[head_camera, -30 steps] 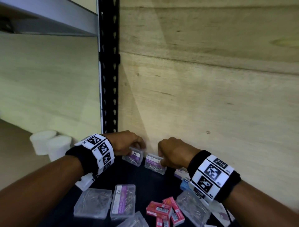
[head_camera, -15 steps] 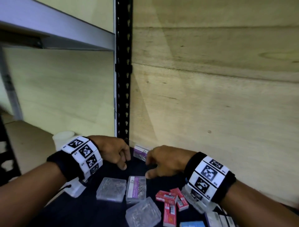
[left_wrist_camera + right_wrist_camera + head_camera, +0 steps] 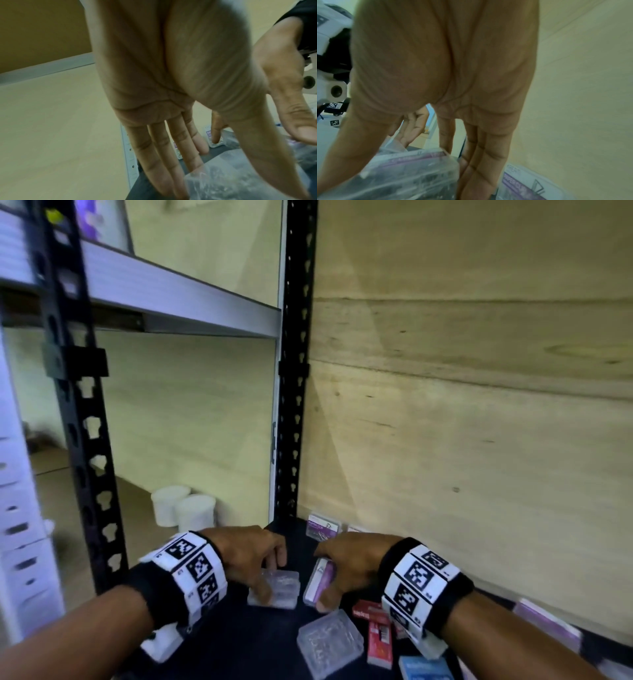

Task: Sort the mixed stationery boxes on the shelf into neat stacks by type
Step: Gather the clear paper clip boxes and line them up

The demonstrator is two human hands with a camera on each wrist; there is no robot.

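On the dark shelf [image 3: 239, 645] my left hand [image 3: 271, 576] holds a clear plastic box [image 3: 286, 589], thumb on its near edge and fingers over its far edge. The left wrist view shows that hand [image 3: 236, 192] spanning the clear box [image 3: 248, 173]. My right hand [image 3: 328, 572] grips a clear box with a purple label [image 3: 315, 584], tilted up on its side. In the right wrist view the right hand [image 3: 402, 177] has thumb and fingers round the purple-label box [image 3: 414, 166]. Another purple paper-clip box [image 3: 323, 529] [image 3: 522, 185] stands against the back wall.
Nearer me lie a clear box [image 3: 330, 642], red staple boxes [image 3: 376, 633] and a blue box [image 3: 424, 667]. A purple box [image 3: 544, 621] lies at the right. A black upright [image 3: 291, 405] marks the corner. White cups [image 3: 185, 508] stand on the neighbouring shelf.
Both hands have left the boxes by the back wall and drawn towards me. The left now holds a clear box, the right a purple-label box. The view has lifted.
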